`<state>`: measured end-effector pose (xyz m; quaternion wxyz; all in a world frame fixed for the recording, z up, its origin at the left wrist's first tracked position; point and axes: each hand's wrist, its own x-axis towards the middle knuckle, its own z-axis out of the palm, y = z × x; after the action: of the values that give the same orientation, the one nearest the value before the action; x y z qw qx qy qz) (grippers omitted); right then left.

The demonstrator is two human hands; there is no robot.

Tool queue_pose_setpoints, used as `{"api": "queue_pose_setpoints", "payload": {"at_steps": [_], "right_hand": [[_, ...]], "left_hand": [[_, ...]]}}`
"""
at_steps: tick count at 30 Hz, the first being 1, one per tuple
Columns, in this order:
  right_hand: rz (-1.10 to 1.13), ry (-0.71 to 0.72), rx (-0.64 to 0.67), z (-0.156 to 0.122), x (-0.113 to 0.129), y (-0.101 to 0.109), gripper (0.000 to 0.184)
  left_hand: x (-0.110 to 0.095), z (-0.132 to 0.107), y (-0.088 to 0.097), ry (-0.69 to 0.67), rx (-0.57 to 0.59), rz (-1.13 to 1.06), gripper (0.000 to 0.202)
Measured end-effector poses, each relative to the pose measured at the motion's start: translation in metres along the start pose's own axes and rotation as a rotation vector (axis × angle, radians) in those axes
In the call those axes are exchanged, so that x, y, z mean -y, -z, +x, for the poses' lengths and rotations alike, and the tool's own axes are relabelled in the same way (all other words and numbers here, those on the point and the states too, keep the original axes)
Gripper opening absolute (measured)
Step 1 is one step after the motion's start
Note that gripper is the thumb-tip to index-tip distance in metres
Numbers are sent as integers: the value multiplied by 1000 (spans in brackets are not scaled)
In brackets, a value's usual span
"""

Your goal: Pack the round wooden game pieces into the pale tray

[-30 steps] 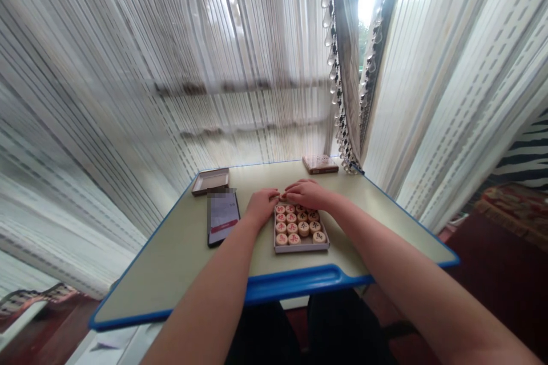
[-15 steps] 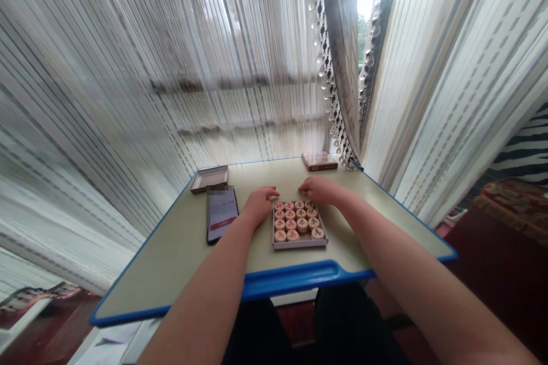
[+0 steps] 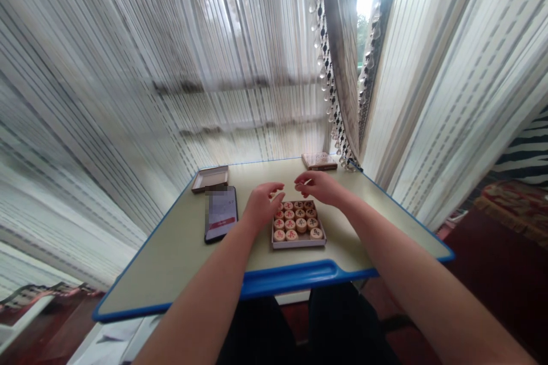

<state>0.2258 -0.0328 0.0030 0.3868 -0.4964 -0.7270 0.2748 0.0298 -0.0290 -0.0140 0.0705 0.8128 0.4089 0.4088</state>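
A shallow grey box (image 3: 298, 244) full of round wooden chess pieces (image 3: 298, 222) with red and dark characters lies on the pale table (image 3: 180, 256) with a blue rim. My left hand (image 3: 261, 204) hovers just above the box's left far corner, fingers curled loosely and apart, nothing in them. My right hand (image 3: 320, 187) is raised over the box's far edge, fingers bent with thumb and fingertips close together; I cannot make out whether anything is between them.
A dark phone (image 3: 221, 213) lies left of the box. An empty box lid (image 3: 210, 178) sits at the far left corner. A small brown box (image 3: 319, 161) rests at the far edge by a beaded curtain (image 3: 331, 80). Striped curtains surround the table.
Both hands have lifted off the far row of pieces and drawn slightly apart. Earlier they lay flat on the pieces. The view has shifted a little.
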Motion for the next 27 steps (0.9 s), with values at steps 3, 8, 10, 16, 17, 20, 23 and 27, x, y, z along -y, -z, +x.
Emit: {"api": "queue_pose_setpoints", "payload": {"at_steps": [3, 8, 10, 16, 17, 20, 23, 27], "right_hand": [[315, 44, 27, -6, 13, -11, 23], [566, 35, 9, -10, 24, -18, 28], [559, 36, 13, -10, 23, -17, 27], [433, 95, -13, -10, 19, -12, 23], [421, 117, -18, -11, 18, -12, 23], [377, 182, -24, -12, 16, -12, 23], [274, 238, -53, -14, 13, -13, 24], [129, 283, -83, -18, 15, -11, 31]], "left_hand": [[-10, -3, 3, -102, -25, -23, 25], [-15, -2, 6, -152, -150, -57, 20], [-15, -1, 6, -155, -159, -78, 19], [-18, 0, 6, -80, -97, -194, 22], [-19, -1, 6, -60, -89, -219, 24], [-23, -3, 8, -16, -67, -280, 26], [-26, -5, 9, 4, -38, -339, 27], [-27, -6, 11, 13, -10, -356, 28]]}}
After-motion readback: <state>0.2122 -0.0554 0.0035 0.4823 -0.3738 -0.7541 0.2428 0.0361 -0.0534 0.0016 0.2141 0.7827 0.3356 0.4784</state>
